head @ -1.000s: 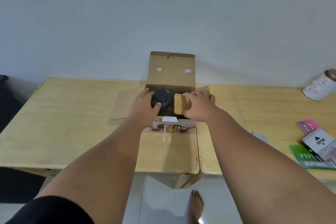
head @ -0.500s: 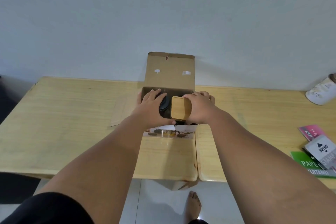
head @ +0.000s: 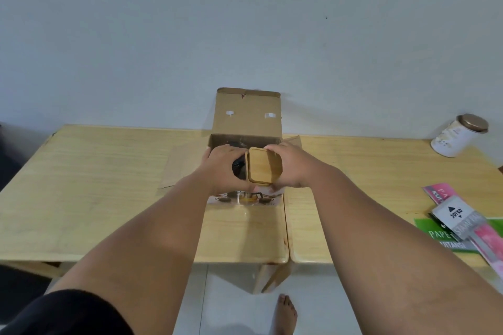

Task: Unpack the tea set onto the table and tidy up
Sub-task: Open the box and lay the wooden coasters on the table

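Together, the left hand (head: 227,168) and right hand (head: 290,167) clamp a stack of tan square wooden trays (head: 264,168), tilted on edge, just above the open brown cardboard box (head: 246,117). That box sits at the back edge of the pale wooden desk (head: 95,185), beside a dark round piece (head: 237,168) behind the left fingers.

Box (head: 246,200) sitting mid-table (head: 81,185), back flap standing up against the wall (head: 245,22). Both hands over the box opening: left hand (head: 226,168) left of the tray (head: 265,166), right hand (head: 292,166) right of it, tray standing on edge between them. Dark pot (head: 237,168) lying behind the left hand. Jar (head: 457,136) sitting far right at the back; booklets (head: 460,220) lying right, nearer the front edge.
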